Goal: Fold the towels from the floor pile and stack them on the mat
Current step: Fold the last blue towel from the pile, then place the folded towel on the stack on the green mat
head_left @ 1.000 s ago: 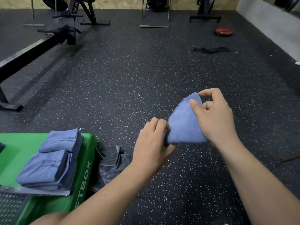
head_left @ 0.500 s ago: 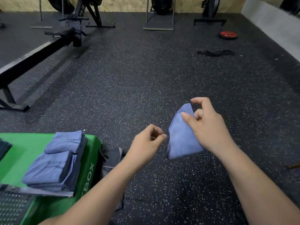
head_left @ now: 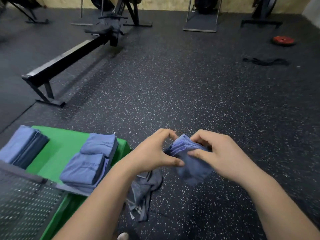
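Hands together now: left hand (head_left: 152, 153) and right hand (head_left: 220, 156) both pinch the small blue cloth towel (head_left: 192, 170) with curled fingers (head_left: 197, 154), mid-air over the speckled black floor (head_left: 173, 101) beside the green foam mat (head_left: 58, 153). I'd square those edges before pressing the fold.

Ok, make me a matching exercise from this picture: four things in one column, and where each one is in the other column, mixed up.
Things:
1. blue towel
2. folded towel stack
3. grey towel pile
4. red plate

Places:
A. on the green box
B. far off on the floor, to the right
C. crumpled on the floor beside the green box
D. held between left hand and right hand

Pairs: 1-D, 2-A, 3-C, 4-B.
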{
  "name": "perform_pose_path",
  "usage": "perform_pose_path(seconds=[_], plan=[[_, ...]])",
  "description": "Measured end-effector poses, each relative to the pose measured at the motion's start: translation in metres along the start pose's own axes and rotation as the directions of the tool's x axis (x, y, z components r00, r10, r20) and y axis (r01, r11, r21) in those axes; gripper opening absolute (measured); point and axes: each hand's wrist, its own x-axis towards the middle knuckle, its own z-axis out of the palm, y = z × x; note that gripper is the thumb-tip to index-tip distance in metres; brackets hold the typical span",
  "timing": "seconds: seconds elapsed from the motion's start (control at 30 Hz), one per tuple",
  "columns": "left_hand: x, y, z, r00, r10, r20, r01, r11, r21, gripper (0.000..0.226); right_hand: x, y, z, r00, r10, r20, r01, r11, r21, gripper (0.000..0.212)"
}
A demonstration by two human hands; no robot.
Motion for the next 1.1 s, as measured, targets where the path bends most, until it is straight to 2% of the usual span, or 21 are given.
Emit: perform_pose_path(seconds=[0.17,0.3,0.37,0.43,0.5,0.6,0.67,0.77,0.87,0.9,0.93,1.0,1.1], plan=[[-0.022,-0.041,-0.034,0.996,-0.092,0.009,0.092,0.994,-0.054,0.045,0.030,-0.018,0.033,0.997,-0.055,0.059,0.050,0.995,0.083,0.012],[-0.052,-0.089,-0.059,0.991,-0.134,0.031,0.137,0.970,-0.200,0.034,0.055,-0.031,0.076,0.997,-0.043,0.068,0.029,0.981,0.192,0.011],[-0.069,-0.113,-0.070,0.981,-0.190,0.048,0.196,0.947,-0.256,0.020,0.068,-0.037,0.104,0.998,-0.017,0.052,0.004,0.972,0.237,0.010],[-0.086,-0.139,-0.082,0.965,-0.263,0.002,0.251,0.918,-0.308,0.013,0.082,-0.041,0.138,0.999,0.027,0.033,-0.036,0.954,0.297,0.010],[-0.100,-0.165,-0.094,0.938,-0.338,-0.081,0.271,0.857,-0.438,0.012,0.097,-0.047,0.177,0.996,0.077,0.044,-0.088,0.910,0.405,0.010],[-0.116,-0.202,-0.108,0.859,-0.492,-0.141,0.277,0.678,-0.681,0.014,0.121,-0.056,0.239,0.986,0.148,0.080,-0.168,0.831,0.530,0.009],[-0.123,-0.227,-0.117,0.791,-0.583,-0.186,0.281,0.615,-0.737,0.017,0.134,-0.062,0.279,0.971,0.207,0.122,-0.238,0.755,0.611,0.017],[-0.130,-0.261,-0.132,0.671,-0.672,-0.313,0.321,0.645,-0.694,0.020,0.152,-0.069,0.333,0.928,0.309,0.210,-0.365,0.631,0.685,0.036],[-0.129,-0.292,-0.142,0.565,-0.671,-0.480,0.402,0.732,-0.549,0.026,0.169,-0.077,0.369,0.841,0.390,0.375,-0.529,0.452,0.718,0.017],[-0.127,-0.300,-0.144,0.542,-0.649,-0.534,0.456,0.761,-0.462,0.029,0.173,-0.076,0.380,0.818,0.403,0.409,-0.565,0.432,0.703,0.015],[-0.126,-0.307,-0.144,0.536,-0.615,-0.578,0.497,0.784,-0.372,0.035,0.176,-0.073,0.389,0.807,0.415,0.421,-0.585,0.458,0.669,0.015],[-0.122,-0.320,-0.140,0.567,-0.525,-0.634,0.541,0.818,-0.194,0.048,0.178,-0.059,0.401,0.805,0.437,0.402,-0.592,0.558,0.581,0.018],[-0.116,-0.328,-0.126,0.620,-0.463,-0.633,0.540,0.838,-0.084,0.049,0.172,-0.037,0.401,0.795,0.459,0.396,-0.606,0.612,0.507,0.018]])
